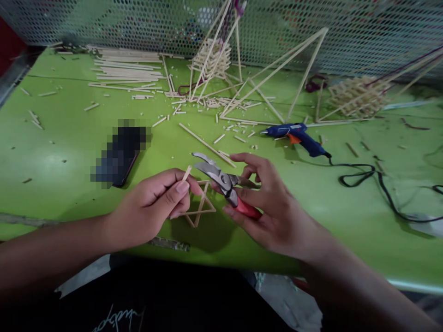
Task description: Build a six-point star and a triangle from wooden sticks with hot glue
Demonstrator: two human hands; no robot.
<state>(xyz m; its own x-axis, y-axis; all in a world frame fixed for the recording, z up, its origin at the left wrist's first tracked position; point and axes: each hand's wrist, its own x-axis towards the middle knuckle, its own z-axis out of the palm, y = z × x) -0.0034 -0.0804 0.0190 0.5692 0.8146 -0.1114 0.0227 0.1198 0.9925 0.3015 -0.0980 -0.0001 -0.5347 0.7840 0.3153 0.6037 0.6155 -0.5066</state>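
Observation:
Between the thumb and fingers of my left hand (155,203), a short wooden stick (187,173) is pinched with its end pointing up. My right hand (273,207) is closed around pruning shears (224,180) with red handles. Their blades are parted and point left, just right of the stick and apart from it. Below and between the hands lies a small star-shaped frame of thin sticks (199,213), partly hidden by my left fingers. Beyond the shears, a longer loose stick (204,142) rests on the green table (69,143).
A blue glue gun (297,133) lies to the right, its black cord (384,184) looping across the table. At left is a dark phone (121,154), pixelated. Behind stand a bundle of sticks (129,69), a large triangular stick frame (287,64) and stacked-stick pieces (212,57), before a perforated metal panel (138,27).

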